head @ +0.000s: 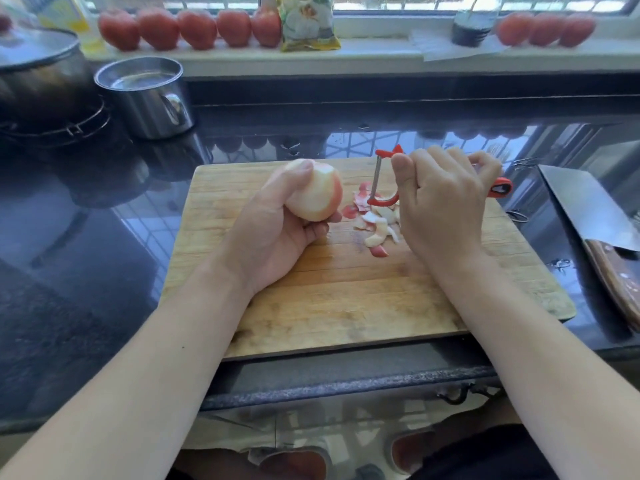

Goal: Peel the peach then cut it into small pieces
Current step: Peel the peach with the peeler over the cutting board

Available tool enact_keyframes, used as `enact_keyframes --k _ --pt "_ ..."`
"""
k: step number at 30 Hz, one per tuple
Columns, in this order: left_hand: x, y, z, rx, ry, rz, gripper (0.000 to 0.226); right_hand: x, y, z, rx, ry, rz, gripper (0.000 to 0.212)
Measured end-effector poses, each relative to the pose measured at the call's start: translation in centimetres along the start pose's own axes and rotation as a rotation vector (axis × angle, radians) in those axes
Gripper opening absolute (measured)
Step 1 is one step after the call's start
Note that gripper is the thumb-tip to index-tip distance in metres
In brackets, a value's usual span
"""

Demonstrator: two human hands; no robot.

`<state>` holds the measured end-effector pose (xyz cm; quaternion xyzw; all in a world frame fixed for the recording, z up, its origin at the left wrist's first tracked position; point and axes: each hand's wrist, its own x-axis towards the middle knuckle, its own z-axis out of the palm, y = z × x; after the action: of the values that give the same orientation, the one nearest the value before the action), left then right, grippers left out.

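Observation:
My left hand (277, 220) grips a mostly peeled peach (318, 195), pale with a pink strip on its right side, just above the wooden cutting board (346, 299). To the right, my right hand (443, 202) holds a red peeler (379, 178) with its blade upright, a short gap away from the peach. A heap of pink and white peels (375, 223) lies on the board between and below the two hands.
A cleaver (588, 209) with a wooden handle lies on the dark counter right of the board. A steel mug (149, 95) and a lidded pot (41, 74) stand at the back left. Tomatoes (197, 29) and a yellow packet (308, 22) line the windowsill.

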<state>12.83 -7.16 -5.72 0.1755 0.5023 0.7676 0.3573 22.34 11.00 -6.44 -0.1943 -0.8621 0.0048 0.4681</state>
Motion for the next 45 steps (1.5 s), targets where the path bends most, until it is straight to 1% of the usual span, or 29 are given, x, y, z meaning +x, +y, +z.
enact_keyframes --k 3,5,7,11,14,16,20,24,27,29,30,31,34,36,38,42,45 --pt "0.1 -0.3 0.1 -0.006 0.020 0.010 0.050 0.2 -1.1 -1.5 0.069 0.047 -0.151 0.048" --pt "0.2 -0.4 0.1 0.004 0.020 0.032 0.062 0.5 -2.2 -2.3 0.051 0.030 -0.256 0.048" --pt "0.3 -0.6 0.1 0.006 0.004 0.052 0.067 0.9 -3.0 -2.5 0.006 -0.004 -0.315 0.046" --pt "0.5 -0.9 0.2 0.023 0.033 0.061 0.063 1.4 -3.7 -2.1 -0.047 -0.036 -0.383 0.045" --pt "0.5 -1.1 0.2 0.046 0.058 0.069 0.044 1.5 -3.7 -1.5 -0.088 -0.042 -0.406 0.046" --pt "0.4 -1.0 0.2 0.057 0.050 0.075 0.036 1.6 -3.5 -1.3 -0.105 -0.040 -0.411 0.047" --pt "0.1 -0.9 0.2 0.098 0.018 0.073 0.039 2.7 -1.8 -0.8 -0.166 -0.017 -0.369 0.051" --pt "-0.2 -0.6 0.2 0.100 -0.022 0.066 0.037 3.8 0.8 -0.7 -0.311 -0.117 -0.277 0.049" --pt "-0.1 -0.3 0.1 0.044 -0.036 0.054 0.037 3.4 2.3 -1.3 -0.388 -0.284 -0.319 0.042" --pt "0.0 -0.1 0.1 0.007 -0.038 0.027 0.038 2.9 2.6 -1.5 -0.414 -0.377 -0.326 0.044" --pt "0.0 -0.1 0.0 -0.010 -0.039 0.017 0.038 2.8 2.6 -1.6 -0.407 -0.389 -0.310 0.048" --pt "0.0 0.0 0.0 -0.032 -0.045 0.009 0.038 2.7 2.7 -1.6 -0.377 -0.366 -0.292 0.050" --pt "0.0 0.2 -0.3 -0.140 -0.077 -0.016 0.039 3.0 2.1 -2.0 -0.187 -0.228 -0.165 0.054" --pt "-0.1 0.4 -0.5 -0.235 -0.099 -0.044 0.040 3.1 1.2 -2.4 -0.067 -0.234 -0.115 0.052" --pt "-0.1 0.5 -0.7 -0.294 -0.112 -0.057 0.041 2.8 -0.2 -2.7 -0.002 -0.247 -0.119 0.050" --pt "0.0 0.2 -1.0 -0.271 -0.128 -0.008 0.039 2.5 -2.2 -3.3 0.119 -0.182 -0.096 0.049" --pt "0.2 0.1 -1.3 -0.237 -0.128 0.045 0.038 3.0 -2.7 -3.5 0.155 -0.157 -0.105 0.049"
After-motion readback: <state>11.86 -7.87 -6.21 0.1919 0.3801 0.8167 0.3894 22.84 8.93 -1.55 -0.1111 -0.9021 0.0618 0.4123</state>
